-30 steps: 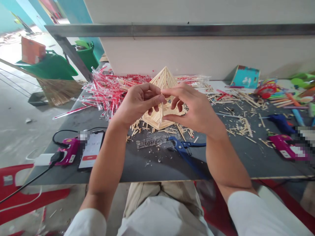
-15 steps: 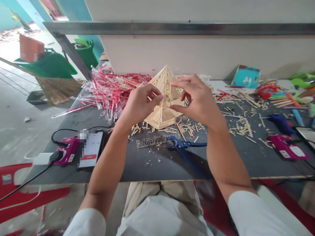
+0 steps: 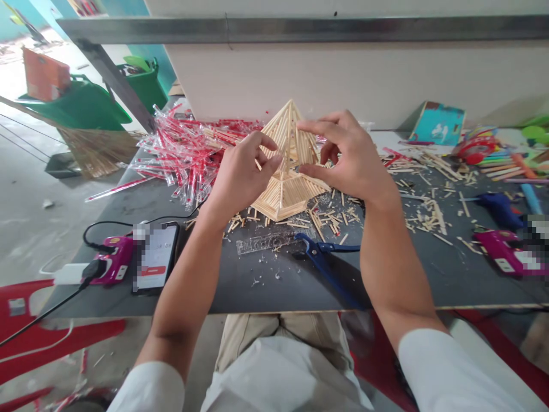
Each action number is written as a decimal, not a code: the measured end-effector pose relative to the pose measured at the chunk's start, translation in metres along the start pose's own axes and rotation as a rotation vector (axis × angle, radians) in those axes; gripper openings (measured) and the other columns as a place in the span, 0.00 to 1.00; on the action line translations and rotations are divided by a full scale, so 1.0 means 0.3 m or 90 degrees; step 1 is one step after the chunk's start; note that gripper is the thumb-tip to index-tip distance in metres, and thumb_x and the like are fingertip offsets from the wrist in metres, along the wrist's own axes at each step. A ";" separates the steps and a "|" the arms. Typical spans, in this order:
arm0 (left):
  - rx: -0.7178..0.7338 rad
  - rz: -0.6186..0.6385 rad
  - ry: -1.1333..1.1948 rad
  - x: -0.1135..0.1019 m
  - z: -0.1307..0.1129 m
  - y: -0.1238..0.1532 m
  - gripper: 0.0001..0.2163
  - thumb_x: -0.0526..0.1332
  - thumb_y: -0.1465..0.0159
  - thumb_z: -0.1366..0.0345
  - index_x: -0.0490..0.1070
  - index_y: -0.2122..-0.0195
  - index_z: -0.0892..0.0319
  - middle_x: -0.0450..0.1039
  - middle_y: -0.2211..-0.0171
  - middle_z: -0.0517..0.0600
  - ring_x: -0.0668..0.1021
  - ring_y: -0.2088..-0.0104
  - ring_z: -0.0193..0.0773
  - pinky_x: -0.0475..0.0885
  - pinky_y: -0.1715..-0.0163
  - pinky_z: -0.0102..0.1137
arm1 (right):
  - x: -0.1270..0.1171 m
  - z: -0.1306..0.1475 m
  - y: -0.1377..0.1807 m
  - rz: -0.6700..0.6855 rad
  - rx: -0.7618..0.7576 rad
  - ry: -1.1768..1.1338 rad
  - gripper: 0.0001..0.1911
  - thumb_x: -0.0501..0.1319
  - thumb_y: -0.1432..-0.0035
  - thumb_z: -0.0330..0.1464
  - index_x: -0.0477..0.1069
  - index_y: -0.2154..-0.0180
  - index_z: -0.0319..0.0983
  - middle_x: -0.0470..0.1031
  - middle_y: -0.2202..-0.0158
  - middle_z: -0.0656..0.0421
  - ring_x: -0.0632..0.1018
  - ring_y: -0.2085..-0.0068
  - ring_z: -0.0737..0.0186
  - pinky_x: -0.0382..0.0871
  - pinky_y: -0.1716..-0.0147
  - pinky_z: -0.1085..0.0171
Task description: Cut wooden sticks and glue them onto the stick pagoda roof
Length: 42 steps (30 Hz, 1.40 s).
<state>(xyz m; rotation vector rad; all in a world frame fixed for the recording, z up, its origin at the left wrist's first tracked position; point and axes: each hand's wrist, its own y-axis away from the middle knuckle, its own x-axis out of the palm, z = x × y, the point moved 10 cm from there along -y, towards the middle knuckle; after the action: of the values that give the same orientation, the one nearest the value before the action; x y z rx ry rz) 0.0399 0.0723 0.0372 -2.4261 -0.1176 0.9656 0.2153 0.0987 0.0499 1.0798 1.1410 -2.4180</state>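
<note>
Wooden-stick model: standing on the dark grey tabletop, toward the back and between the two hands; a peaked roof of slanting pale sticks rises over a wide, angular base of laid sticks

Left hand: in front of the model's left side, released, thumb and forefinger parted, the other fingers curled; whether the fingertips touch the sticks I cannot tell

Right hand: beside the roof's right slope, also released, thumb below and forefinger above in a loose C shape; contact with the model cannot be made out

Clear plastic ruler: flat on the table, near the front edge of the base

Blue hand cutter: at the ruler's right end, one handle running right and the other toward the person

Stick offcuts: scattered around the base, with more to the right of the right forearm

Plastic-wrapped sticks: a red and clear heap behind and left of the left hand

Smartphone: face up beside the left forearm, screen lit, part of it blurred out

Magenta power socket: just left of the phone, a black plug in it

Table's right end: a blue glue gun behind a second magenta socket; a teal panel leans near the wall

Floor at left: a straw broom in front of a green bin
</note>
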 end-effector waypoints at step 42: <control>0.051 -0.037 -0.126 0.052 -0.083 0.014 0.17 0.54 0.25 0.57 0.69 0.37 0.48 0.77 0.53 0.52 0.80 0.56 0.42 0.73 0.63 0.31 | 0.019 0.038 0.002 0.018 -0.021 0.027 0.42 0.72 0.44 0.50 0.61 0.32 0.58 0.68 0.40 0.52 0.77 0.48 0.40 0.78 0.51 0.37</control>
<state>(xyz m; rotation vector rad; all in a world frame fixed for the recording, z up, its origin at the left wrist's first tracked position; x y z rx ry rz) 0.0676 0.0621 0.0407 -2.2383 -0.2147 1.1600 0.2057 0.0902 0.0502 1.1348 1.1659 -2.3569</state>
